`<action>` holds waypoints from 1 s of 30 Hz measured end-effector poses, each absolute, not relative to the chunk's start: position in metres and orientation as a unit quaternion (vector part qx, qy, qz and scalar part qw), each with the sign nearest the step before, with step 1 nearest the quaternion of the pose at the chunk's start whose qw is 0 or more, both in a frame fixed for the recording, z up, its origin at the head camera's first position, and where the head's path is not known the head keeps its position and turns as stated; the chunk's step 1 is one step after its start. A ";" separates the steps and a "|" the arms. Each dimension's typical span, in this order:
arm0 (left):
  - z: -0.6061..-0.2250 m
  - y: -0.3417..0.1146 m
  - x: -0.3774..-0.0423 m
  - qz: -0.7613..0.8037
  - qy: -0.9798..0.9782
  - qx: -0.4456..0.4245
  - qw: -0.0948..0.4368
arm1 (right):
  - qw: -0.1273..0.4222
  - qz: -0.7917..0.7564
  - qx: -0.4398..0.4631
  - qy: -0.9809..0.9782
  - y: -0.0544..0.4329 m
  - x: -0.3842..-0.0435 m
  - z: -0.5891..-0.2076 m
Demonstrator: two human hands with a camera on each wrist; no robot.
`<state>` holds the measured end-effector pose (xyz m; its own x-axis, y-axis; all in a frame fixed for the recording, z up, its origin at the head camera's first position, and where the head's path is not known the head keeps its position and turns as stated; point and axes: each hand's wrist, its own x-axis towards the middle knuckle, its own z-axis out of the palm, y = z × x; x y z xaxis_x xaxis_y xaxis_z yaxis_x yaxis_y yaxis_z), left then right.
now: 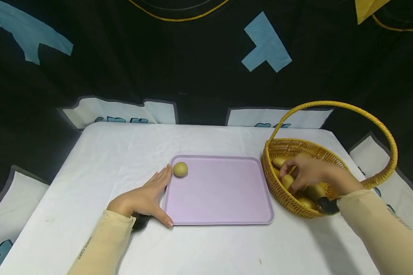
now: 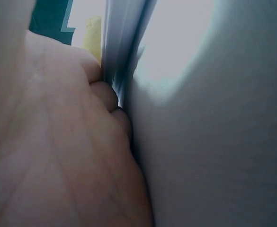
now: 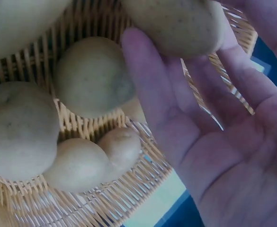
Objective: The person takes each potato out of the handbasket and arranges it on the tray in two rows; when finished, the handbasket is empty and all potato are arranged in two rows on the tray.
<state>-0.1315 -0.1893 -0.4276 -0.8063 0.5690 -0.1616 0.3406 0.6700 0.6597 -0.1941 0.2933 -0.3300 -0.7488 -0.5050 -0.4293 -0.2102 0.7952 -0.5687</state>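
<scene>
A lilac rectangular tray lies on the white table, with one round potato at its far left corner. Against the tray's left edge rests my left hand, its fingers straight and the thumb spread toward the near corner. My right hand reaches into a wicker basket and holds a potato between thumb and fingers. Several other potatoes lie about that hand in the basket. The left wrist view shows the palm close up beside the tray's rim.
The basket's tall arched handle rises over its right side, above my right forearm. White cloth covers the table. Behind it hangs a black curtain with blue and white patches.
</scene>
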 end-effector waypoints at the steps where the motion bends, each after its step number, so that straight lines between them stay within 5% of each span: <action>1: -0.427 -0.189 -0.132 0.318 0.895 0.255 0.180 | 0.284 -0.252 -0.193 0.905 0.294 -0.195 -0.329; 30: -0.427 -0.189 -0.132 0.313 0.894 0.266 0.177 | -0.021 -0.405 -0.142 0.903 0.230 -0.184 -0.322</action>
